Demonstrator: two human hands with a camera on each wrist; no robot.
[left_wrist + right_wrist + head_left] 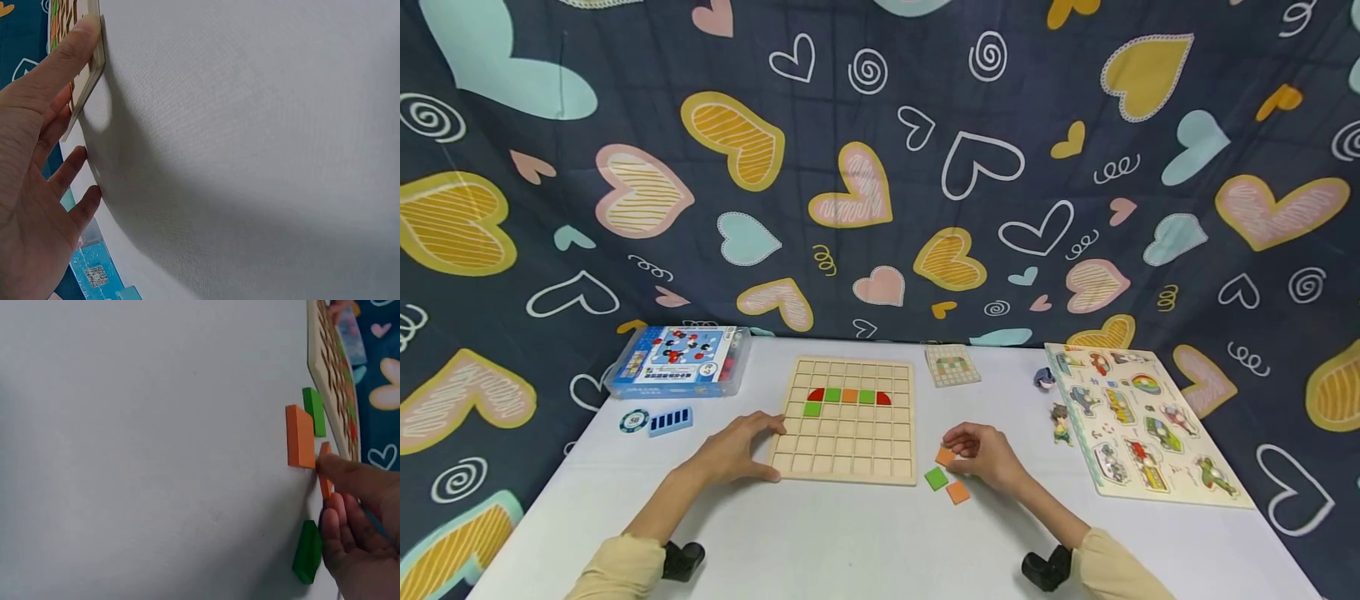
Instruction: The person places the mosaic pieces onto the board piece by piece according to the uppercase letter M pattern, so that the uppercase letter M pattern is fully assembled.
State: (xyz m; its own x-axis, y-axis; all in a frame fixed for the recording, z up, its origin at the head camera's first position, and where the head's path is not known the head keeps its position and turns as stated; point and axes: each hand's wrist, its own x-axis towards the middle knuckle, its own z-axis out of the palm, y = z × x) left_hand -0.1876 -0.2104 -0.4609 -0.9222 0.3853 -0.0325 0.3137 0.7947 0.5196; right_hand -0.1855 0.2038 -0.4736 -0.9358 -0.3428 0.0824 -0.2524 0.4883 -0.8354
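A wooden grid board (850, 458) lies on the table. Across one row run red (816, 395), green, orange (849, 396), green and red pieces, with a green tile (812, 409) below at left. My left hand (737, 450) rests at the board's left side, thumb (78, 47) against its edge, other fingers spread. Right of the board, my right hand (992, 458) pinches an orange tile (325, 481) between thumb and fingertips. Beside it lie a green tile (936, 478) and an orange tile (958, 492); another green tile (307, 553) shows under the hand in the right wrist view.
Behind the board lies a pattern card (952, 365). A plastic box (677, 362), a round chip (634, 421) and a blue striped piece (671, 422) are at left. At right are a picture puzzle board (1150, 425) and two small figures (1061, 423). A heart-patterned cloth hangs behind.
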